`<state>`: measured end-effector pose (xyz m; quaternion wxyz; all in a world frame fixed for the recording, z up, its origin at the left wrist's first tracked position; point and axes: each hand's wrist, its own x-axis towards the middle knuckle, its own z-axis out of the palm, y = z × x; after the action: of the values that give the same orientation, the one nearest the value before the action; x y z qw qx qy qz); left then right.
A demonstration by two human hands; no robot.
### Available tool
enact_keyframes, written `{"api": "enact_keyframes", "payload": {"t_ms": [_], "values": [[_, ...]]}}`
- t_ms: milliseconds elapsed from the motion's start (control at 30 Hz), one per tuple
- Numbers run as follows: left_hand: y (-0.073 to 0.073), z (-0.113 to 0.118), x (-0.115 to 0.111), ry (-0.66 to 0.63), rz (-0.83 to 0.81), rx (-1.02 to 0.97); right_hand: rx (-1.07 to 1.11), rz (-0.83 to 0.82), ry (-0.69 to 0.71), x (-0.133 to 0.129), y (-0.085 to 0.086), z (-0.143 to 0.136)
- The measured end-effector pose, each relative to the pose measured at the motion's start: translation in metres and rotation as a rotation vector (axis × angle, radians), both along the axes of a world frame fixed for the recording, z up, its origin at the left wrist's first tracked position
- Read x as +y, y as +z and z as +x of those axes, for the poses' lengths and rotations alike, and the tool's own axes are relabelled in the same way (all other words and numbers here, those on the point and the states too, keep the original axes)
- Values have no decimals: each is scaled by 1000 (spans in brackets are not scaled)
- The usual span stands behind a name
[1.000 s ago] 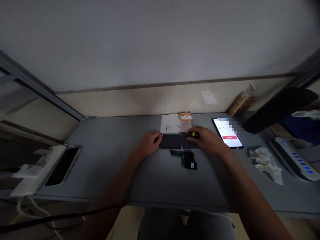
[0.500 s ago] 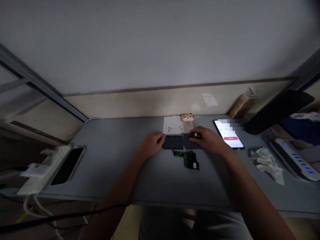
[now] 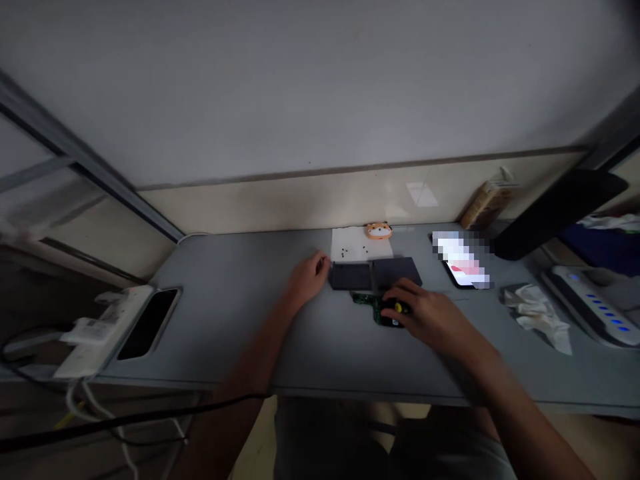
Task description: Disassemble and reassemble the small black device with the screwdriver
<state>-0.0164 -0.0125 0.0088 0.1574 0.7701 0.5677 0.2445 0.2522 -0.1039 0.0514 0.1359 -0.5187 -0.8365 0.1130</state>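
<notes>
My right hand (image 3: 420, 313) is closed around a screwdriver (image 3: 401, 307) with a black and yellow handle. A thin shaft seems to stick out to the right, behind the hand. Its fingertips are over the green and black circuit board (image 3: 373, 303), hiding part of it; whether they grip the board I cannot tell. My left hand (image 3: 309, 277), fingers curled closed, rests at the left edge of a black shallow case (image 3: 353, 276); what is in the fingers is hidden. Right of that case lies a flat dark cover (image 3: 397, 272).
Several tiny dark screws (image 3: 344, 253) lie on white paper (image 3: 353, 240), beside an orange animal-faced case (image 3: 379, 231). A lit phone (image 3: 460, 260), crumpled tissue (image 3: 537, 317) and a device with blue lights (image 3: 595, 310) are at right. Another phone (image 3: 150, 323) and a power strip (image 3: 107, 327) are at left.
My right hand, with the screwdriver, has moved off the dark cover toward me and onto the circuit board. The left hand stays beside the black case. The camera view has shifted slightly.
</notes>
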Motion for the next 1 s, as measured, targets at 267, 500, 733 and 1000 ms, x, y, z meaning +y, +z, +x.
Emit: {"api": "enact_keyframes", "payload": {"t_ms": [267, 500, 733, 1000], "values": [[5, -2, -1, -2, 5, 6, -119, -17, 88, -13, 1, -5], [12, -1, -3, -75, -20, 48, -113, 85, 28, 31, 30, -14], [10, -2, -1, -102, -13, 146, -248, 47, 117, 73, 24, -32], [8, -6, -1, -150, 28, 136, -160, 42, 114, 75, 11, -36]]}}
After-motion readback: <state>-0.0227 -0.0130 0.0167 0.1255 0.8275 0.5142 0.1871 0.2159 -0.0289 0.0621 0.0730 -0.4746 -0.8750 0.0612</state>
